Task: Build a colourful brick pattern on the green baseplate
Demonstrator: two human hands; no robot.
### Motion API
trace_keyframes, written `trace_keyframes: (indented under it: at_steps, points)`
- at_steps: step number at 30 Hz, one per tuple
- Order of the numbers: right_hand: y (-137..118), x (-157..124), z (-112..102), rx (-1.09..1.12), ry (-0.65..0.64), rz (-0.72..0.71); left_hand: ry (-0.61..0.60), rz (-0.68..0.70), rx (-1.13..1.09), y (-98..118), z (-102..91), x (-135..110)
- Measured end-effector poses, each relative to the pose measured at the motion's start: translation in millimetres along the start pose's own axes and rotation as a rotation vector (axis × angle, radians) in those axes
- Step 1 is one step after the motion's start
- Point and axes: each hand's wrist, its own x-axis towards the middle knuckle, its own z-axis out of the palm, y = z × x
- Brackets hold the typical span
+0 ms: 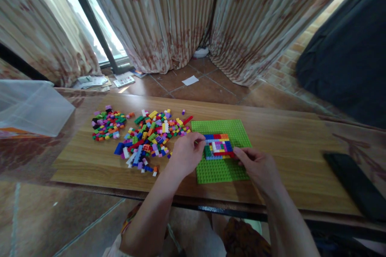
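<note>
A green baseplate (221,128) lies on the wooden board (289,144), with a patch of red, blue, orange, white, yellow and purple bricks (217,146) built on it. My left hand (187,154) rests at the patch's left edge, fingers curled in a pinch. Whatever it holds is too small to name. My right hand (259,166) sits at the plate's lower right, its fingertips pressed to the red brick row at the patch's edge. A loose pile of coloured bricks (150,136) lies left of the plate.
A smaller heap of bricks (107,123) lies further left. A clear plastic bag (30,106) is at the far left. A black flat object (356,184) lies at the right. Curtains (169,16) and tiled floor (193,82) are beyond the table's far edge.
</note>
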Motion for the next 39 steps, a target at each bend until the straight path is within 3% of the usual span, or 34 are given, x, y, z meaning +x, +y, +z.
trace_keyframes:
  at_steps: [3,7,16,20,24,30,36,39]
  points:
    - [-4,0,-4,0.021,0.09,0.028,0.022,-0.002,0.013,-1,2.3,0]
    - [-4,2,-11,-0.139,0.301,0.015,0.005,0.01,-0.026,1,4.9,1]
    - [7,12,-17,-0.352,0.261,0.021,-0.056,0.181,-0.093,1,16.1,10]
    - [6,17,-19,-0.29,0.339,0.035,-0.032,0.223,-0.125,-2,21.0,11]
    - [-4,16,-15,-0.109,0.464,0.0,0.052,0.238,-0.051,-5,11.4,5]
    - [-16,14,-3,0.048,0.515,-0.088,0.13,0.257,-0.065,-2,1.1,-8]
    - [-21,9,4,0.164,0.594,-0.177,0.018,0.346,-0.118,10,13.0,-24]
    - [-33,-2,9,0.205,0.598,-0.267,-0.025,0.342,-0.122,14,9.7,-35]
